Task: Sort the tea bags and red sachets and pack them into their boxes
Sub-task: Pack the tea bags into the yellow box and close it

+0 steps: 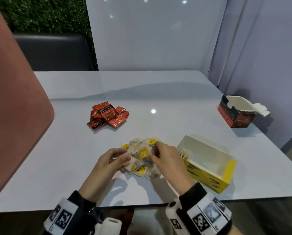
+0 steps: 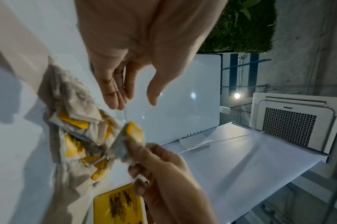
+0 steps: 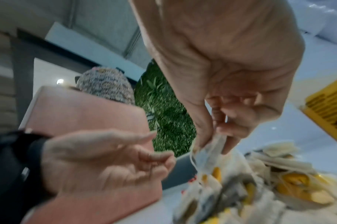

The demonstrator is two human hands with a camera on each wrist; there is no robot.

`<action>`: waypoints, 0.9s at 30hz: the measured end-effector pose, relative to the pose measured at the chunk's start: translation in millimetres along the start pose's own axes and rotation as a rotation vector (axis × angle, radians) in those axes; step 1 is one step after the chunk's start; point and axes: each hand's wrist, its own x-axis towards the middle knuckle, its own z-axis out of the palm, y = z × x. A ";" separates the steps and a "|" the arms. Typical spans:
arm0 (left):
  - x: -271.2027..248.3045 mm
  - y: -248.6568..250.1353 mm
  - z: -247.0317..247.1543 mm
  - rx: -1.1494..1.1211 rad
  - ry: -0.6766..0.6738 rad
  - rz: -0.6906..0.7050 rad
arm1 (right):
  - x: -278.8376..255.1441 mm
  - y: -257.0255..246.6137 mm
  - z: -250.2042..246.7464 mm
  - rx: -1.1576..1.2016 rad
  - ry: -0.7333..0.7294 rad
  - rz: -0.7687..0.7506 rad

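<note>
Glossy pale counter [image 1: 158, 92], panel walls behind and right, pink seat back [image 1: 14, 99] left. Far half bare; near edge just under wrists. Yellow box [image 1: 209, 168] open at right, red box [image 1: 236, 114] in far right corner. Red sachets [image 1: 108, 116] heaped left of centre. Tea bags [image 1: 141, 156] piled between hands (wrist views blurred). Right hand [image 1: 165, 158] pinching one tea bag; left hand [image 1: 111, 160] loosely spread, holding nothing.

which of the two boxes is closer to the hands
The yellow box, just to the right of the right hand and the tea bag pile. The red and black box stands far off at the table's right edge.
</note>
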 end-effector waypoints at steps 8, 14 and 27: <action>-1.4 1.8 11.6 -0.297 -0.129 -0.092 | -11.0 -29.6 -1.2 0.347 -0.086 -0.010; -3.5 1.8 -13.9 -0.283 -0.093 -0.108 | -32.7 5.4 -39.0 -0.543 0.131 -0.027; 0.3 0.7 -0.2 -0.301 -0.191 -0.172 | 0.7 66.8 -55.3 -0.803 -0.159 0.111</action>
